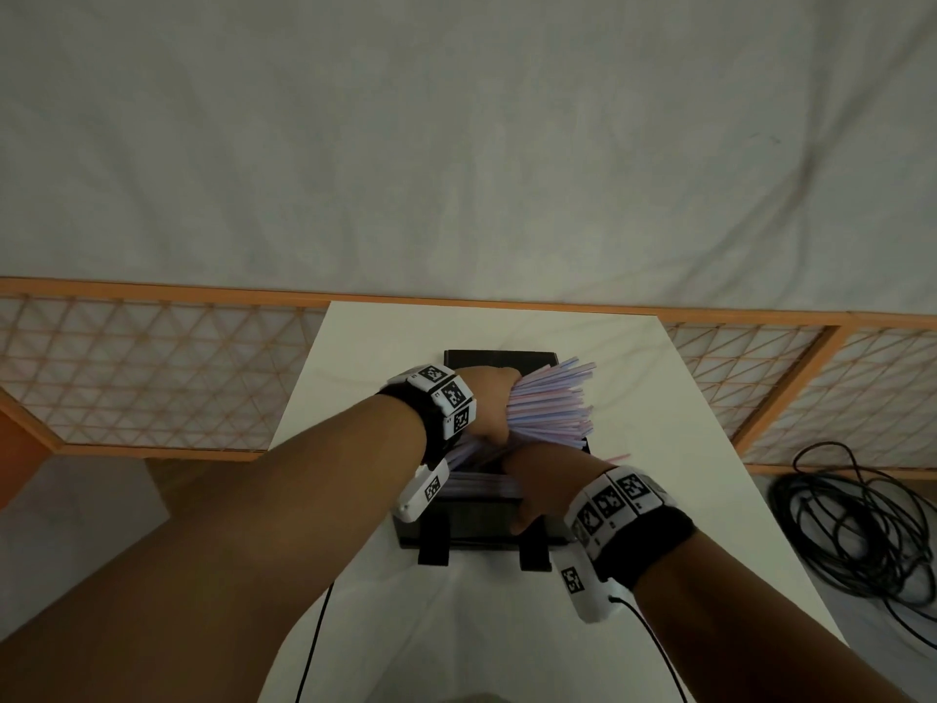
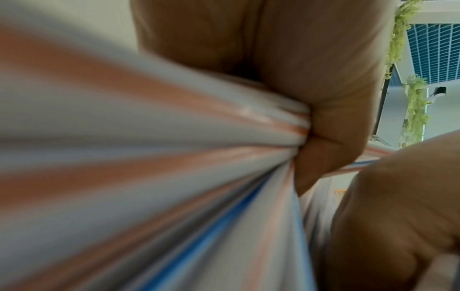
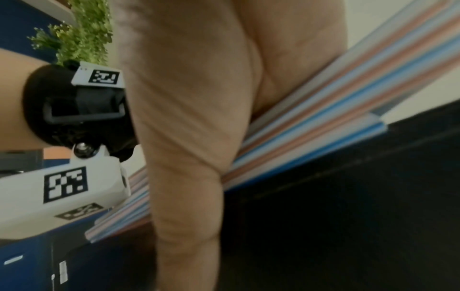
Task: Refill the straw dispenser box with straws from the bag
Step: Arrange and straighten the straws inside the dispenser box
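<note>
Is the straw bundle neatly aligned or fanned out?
Fanned out: the straws splay from the left hand gripping them, above the black dispenser box.

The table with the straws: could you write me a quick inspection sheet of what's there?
Surface: white table, small and narrow.
Job's things: bundle of straws fanned over the open black box; more straws lie inside it; bag not seen.
Clutter: nothing seen.
Hands: left hand grips the bundle; right hand rests on the straws at the box.
Cables: thin leads from both wrist cameras; coiled black cable on the floor.
Surroundings: wooden lattice screen, grey cloth behind.
</note>
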